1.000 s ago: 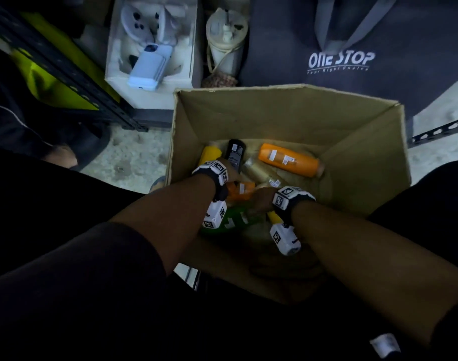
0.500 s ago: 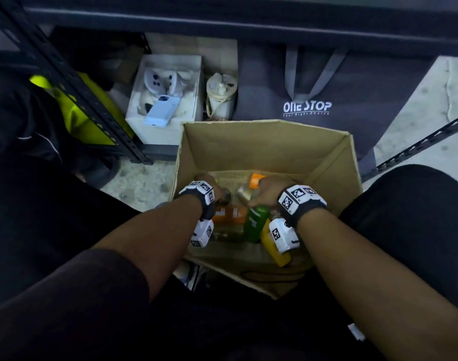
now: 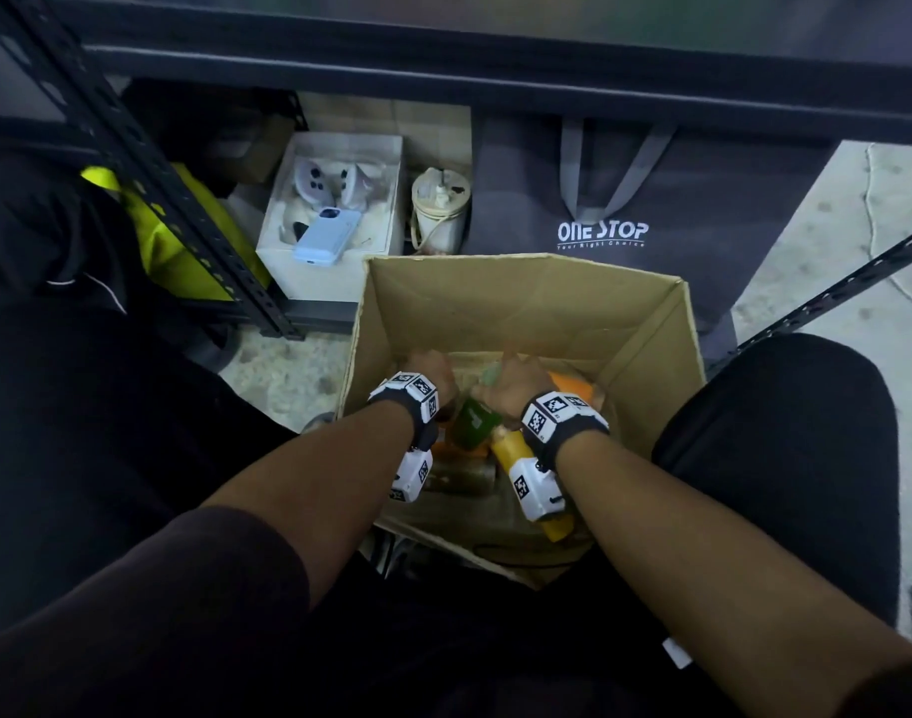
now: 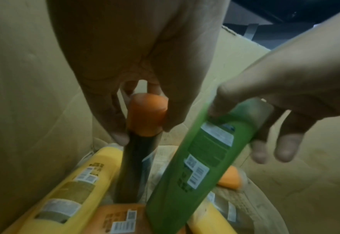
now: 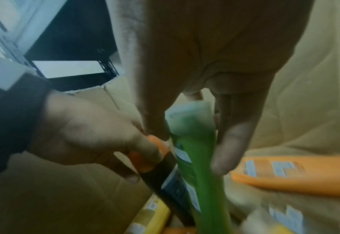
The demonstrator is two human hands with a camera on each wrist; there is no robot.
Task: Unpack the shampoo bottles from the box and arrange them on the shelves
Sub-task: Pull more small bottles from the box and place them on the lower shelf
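An open cardboard box [image 3: 521, 298] stands on the floor between my knees, with several shampoo bottles lying in it. My left hand [image 3: 433, 373] pinches the orange cap of a dark bottle [image 4: 137, 166] and holds it upright. My right hand [image 3: 513, 383] grips the pale top end of a green bottle [image 4: 195, 166], tilted beside the dark one. Yellow bottles [image 4: 74, 188] and an orange bottle [image 5: 295, 175] lie on the box bottom. A dark metal shelf [image 3: 495, 90] runs across above the box.
Under the shelf sit a dark "ONE STOP" bag [image 3: 650, 209], a white tray [image 3: 334, 282] with a phone and controllers, and a small white jug [image 3: 438, 209]. A slotted shelf post [image 3: 148, 173] slants at left. My knees flank the box.
Both hands have risen inside the box, lifting the dark bottle and the green bottle from lying to nearly upright. My head has tipped up, bringing the shelf into view.
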